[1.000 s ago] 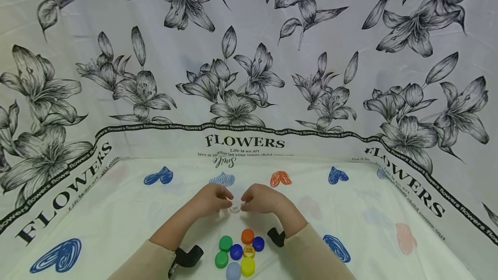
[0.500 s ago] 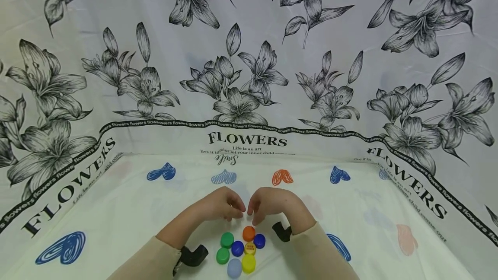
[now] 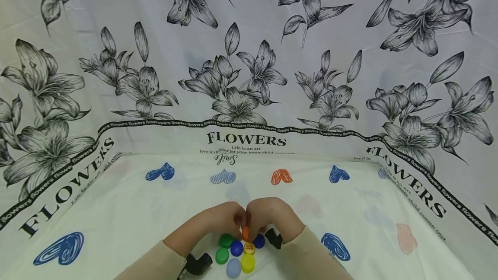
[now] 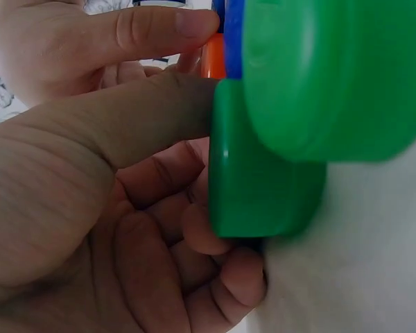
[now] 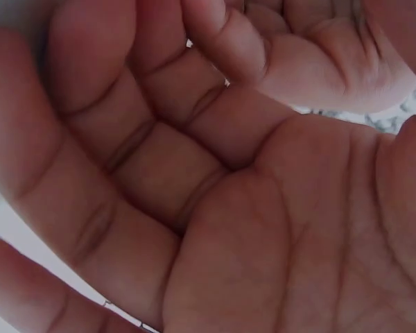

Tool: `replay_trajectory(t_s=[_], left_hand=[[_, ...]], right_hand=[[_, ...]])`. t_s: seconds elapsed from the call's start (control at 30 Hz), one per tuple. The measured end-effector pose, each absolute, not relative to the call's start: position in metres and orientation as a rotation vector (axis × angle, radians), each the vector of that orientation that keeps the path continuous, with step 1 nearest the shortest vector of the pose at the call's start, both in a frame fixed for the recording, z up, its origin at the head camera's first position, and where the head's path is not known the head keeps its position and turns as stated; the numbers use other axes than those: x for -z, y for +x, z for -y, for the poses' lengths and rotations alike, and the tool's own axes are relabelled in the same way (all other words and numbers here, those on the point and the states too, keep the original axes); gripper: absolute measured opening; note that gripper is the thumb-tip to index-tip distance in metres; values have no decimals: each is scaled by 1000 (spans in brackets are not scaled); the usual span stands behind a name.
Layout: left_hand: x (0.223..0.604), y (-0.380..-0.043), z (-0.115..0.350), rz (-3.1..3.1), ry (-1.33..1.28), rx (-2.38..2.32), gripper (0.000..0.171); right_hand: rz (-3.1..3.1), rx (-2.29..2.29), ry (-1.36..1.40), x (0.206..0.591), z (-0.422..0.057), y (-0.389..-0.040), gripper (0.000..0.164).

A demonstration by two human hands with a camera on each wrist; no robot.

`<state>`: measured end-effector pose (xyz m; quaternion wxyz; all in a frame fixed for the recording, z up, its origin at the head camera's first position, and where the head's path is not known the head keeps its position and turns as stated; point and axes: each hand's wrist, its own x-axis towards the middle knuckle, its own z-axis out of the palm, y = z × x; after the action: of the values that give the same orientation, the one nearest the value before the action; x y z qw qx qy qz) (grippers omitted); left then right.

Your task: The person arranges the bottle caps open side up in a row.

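An orange bottle cap (image 3: 245, 233) shows as a narrow strip between both hands, the rest of it covered by fingers. My left hand (image 3: 230, 218) pinches at its left side, close over a green cap (image 3: 225, 240). From the other side my right hand (image 3: 268, 213) grips at the orange cap, with a blue cap (image 3: 259, 241) right beneath the fingers. In the left wrist view, the left thumb (image 4: 159, 111) comes up to the edges of the green and orange caps. The right wrist view holds only the curled fingers and palm of the right hand (image 5: 215, 194).
Nearer the body lie a second green cap (image 3: 222, 256), another blue cap (image 3: 236, 248), a printed yellow cap (image 3: 249, 248), a plain yellow cap (image 3: 248, 263) and a pale blue cap (image 3: 234, 268). A white cloth with printed hearts (image 3: 175, 211) covers the table; a flowered curtain (image 3: 249, 111) stands behind.
Both hands have come toward the body, from a small clear piece to the orange cap, and closed together. That clear piece is now out of sight.
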<state>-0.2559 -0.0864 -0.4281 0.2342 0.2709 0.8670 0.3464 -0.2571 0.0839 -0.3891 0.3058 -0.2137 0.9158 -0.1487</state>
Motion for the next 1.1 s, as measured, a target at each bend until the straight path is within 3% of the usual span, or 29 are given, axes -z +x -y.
replay_trajectory(t_s=[0.23,0.47,0.6,0.77,1.1], left_hand=[[426,-254,86,-2381,773,-952,19],[424,-256,91,-2404,765,-970,9],[423,-258,93,-2454,775,-961,9],[422,-258,93,-2481,700,-982,11],[417,-257,92,-2527,601,-1038,22]], right_hand=[[-2465,359,-567,388,-80,-255,19],[-2442,363,-670,384,-90,-264,9],[-2465,387,-667,383,-94,-269,12],[-2500,519,-627,386,-97,-273,2],[-2502,664,-557,391,-100,-282,12]])
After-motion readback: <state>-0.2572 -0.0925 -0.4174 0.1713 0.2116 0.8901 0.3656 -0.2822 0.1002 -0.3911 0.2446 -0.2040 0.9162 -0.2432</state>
